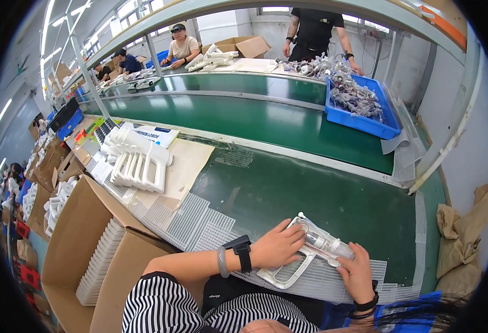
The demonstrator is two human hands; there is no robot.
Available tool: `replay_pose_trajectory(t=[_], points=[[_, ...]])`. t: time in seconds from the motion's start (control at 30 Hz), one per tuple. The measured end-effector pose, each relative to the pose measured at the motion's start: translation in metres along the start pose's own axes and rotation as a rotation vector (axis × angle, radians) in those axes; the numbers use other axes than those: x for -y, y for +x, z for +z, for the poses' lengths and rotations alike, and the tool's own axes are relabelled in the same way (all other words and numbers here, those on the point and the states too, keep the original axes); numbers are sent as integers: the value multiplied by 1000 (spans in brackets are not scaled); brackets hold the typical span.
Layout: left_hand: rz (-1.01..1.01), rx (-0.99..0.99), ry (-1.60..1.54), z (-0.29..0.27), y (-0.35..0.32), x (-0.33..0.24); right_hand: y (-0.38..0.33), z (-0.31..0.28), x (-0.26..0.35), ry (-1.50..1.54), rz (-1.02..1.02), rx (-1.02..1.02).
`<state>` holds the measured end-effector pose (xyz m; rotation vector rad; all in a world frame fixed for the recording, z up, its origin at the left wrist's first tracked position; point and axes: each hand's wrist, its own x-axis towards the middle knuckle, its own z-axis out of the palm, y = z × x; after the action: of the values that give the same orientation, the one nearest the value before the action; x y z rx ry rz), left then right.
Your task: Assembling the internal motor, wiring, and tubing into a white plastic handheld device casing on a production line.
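A white plastic housing half (288, 277) with a loop handle lies at a slant on the green tabletop in front of me. Its hollow barrel faces up, with a silvery motor-like cylinder (316, 240) and clear parts inside. Across the upper left of the barrel, my left hand (280, 244) rests with fingers curved over the edge and against the parts. At the right end, my right hand (356, 272) grips the barrel between thumb and fingers. Its palm side is hidden, and so are some of the left fingertips' contacts.
White handled housings (138, 166) stand in a row at left, behind an open cardboard box (77, 222) of stacked white parts. Beyond a rail runs a green conveyor (244, 119). A blue crate (388, 130) holds motor parts. Brown bags (460, 244) lie right; co-workers are across.
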<state>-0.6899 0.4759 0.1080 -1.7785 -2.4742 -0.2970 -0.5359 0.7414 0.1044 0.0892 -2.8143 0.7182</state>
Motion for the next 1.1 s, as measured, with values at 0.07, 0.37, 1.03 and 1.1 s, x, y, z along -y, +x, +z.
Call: replay_pose_trajectory(t=[0.07,0.37,1.03,1.1], points=[[-2,-20,1,2,-2,0,0,0,3,14,13,-14],[-11,-39,-1,4,-3,1,1,0,7,72,67,-15],[-15,-97,-53,7,-7,4,1,1,1,119,84,-59],[-9,-119,-41,7,-7,4,2,-1,5,95,107,-64]])
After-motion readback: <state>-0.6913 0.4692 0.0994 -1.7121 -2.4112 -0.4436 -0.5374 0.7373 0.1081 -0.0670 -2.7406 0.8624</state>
